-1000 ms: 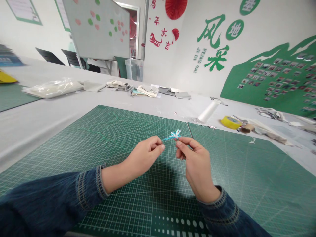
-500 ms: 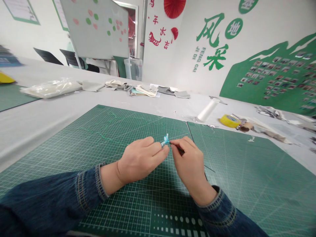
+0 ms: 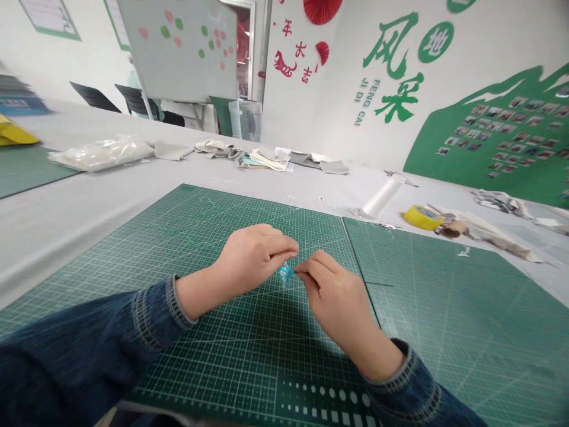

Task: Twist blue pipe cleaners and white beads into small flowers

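Observation:
Over the cutting mat [image 3: 231, 356], a small bright-blue piece with white bead-like bits [image 3: 285, 273] is held off the surface between my hands. My right hand [image 3: 338, 302] pinches its right end between thumb and fingertips. Just above the piece, my left hand [image 3: 249, 261] is closed, thumb and fingers pressed together; whatever lies between those fingertips is hidden or too fine to see. The thumb of that hand is close to the piece's upper edge; whether it touches cannot be told.
A second green mat [image 3: 444, 308] adjoins on the right, a thin dark stick [image 3: 379, 284] near the seam. Beyond are a white roll [image 3: 383, 197], yellow tape [image 3: 422, 217], a cardboard tube [image 3: 453, 229], fabric scraps [image 3: 267, 159] and a clear plastic bag [image 3: 102, 154]. Green threads [image 3: 186, 237] lie on the mat.
My left hand has risen and its fingertips have moved from beside the blue piece to above it. The piece has shifted slightly left and down and turned, with my right hand following.

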`<action>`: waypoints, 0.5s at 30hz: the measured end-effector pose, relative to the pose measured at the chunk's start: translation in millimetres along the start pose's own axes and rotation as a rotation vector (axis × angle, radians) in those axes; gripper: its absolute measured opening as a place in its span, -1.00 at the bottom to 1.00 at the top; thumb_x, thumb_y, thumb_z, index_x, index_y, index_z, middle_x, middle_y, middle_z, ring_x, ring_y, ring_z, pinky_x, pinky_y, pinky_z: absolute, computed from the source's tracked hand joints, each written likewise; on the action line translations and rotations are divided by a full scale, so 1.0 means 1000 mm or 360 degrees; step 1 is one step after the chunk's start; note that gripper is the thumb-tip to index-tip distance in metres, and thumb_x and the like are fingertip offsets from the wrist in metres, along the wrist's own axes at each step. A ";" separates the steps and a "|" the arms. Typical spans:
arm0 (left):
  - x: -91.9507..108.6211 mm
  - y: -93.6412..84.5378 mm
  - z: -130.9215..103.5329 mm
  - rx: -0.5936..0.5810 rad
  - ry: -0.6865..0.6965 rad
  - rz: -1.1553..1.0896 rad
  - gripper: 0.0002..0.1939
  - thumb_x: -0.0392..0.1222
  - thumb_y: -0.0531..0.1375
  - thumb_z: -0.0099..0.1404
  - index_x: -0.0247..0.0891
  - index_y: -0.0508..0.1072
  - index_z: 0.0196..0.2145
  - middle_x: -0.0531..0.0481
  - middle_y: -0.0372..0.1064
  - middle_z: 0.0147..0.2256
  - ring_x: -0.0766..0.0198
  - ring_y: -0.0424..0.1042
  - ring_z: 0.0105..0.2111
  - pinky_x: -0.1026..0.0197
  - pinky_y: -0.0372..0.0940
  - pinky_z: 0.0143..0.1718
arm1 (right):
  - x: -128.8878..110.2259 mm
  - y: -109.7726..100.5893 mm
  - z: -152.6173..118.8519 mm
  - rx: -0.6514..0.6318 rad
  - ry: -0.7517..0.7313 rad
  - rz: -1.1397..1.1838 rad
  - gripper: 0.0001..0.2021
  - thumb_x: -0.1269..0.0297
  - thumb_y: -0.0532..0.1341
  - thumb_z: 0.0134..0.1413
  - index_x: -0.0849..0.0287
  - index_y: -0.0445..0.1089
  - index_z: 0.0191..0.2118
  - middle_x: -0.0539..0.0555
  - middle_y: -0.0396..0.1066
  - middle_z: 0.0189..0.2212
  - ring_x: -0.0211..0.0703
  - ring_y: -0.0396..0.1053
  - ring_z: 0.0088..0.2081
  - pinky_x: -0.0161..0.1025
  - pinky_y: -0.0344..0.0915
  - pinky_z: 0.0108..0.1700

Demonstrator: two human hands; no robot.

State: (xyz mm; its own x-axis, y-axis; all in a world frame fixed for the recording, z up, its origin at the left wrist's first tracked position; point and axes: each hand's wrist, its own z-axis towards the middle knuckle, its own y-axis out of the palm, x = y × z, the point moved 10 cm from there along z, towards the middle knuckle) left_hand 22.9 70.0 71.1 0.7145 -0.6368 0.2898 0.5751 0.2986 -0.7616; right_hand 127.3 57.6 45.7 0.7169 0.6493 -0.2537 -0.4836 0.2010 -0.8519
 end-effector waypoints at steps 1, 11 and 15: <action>-0.004 0.001 0.002 -0.0042 -0.0042 -0.0077 -0.79 -0.16 0.12 0.38 -0.17 0.57 -0.28 0.03 0.53 -0.37 0.25 0.43 -0.33 0.20 0.25 -0.29 | -0.001 -0.001 0.000 -0.0008 -0.0019 0.0047 -0.78 0.43 0.07 0.28 0.17 0.47 -0.28 0.08 0.41 -0.35 -0.16 0.38 -0.36 -0.21 0.28 -0.29; -0.060 0.034 -0.003 -0.0384 -0.0703 -0.0987 -0.84 -0.08 0.28 0.16 -0.20 0.59 -0.40 0.08 0.41 -0.53 0.34 0.29 -0.52 0.26 0.18 -0.45 | -0.009 -0.014 0.002 0.0071 -0.0104 0.0552 -0.81 0.40 0.09 0.29 0.13 0.46 -0.23 0.06 0.39 -0.33 -0.18 0.36 -0.32 -0.21 0.30 -0.27; -0.054 0.047 -0.007 -0.0396 -0.0804 -0.1471 -0.91 -0.18 0.29 0.13 -0.22 0.57 -0.42 0.03 0.48 -0.44 0.30 0.38 -0.40 0.20 0.26 -0.31 | -0.001 -0.027 0.002 0.0235 -0.0014 0.0720 -0.86 0.41 0.17 0.24 0.10 0.47 -0.27 0.01 0.39 -0.39 -0.19 0.35 -0.34 -0.21 0.28 -0.30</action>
State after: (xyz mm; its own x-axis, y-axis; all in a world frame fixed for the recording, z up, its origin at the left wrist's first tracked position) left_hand 8.4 113.6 16.0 0.1604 -0.1580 0.9743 0.9193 -0.3355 -0.2057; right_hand 138.5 52.9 70.3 0.4142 0.7016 -0.5798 -0.8128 -0.0015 -0.5825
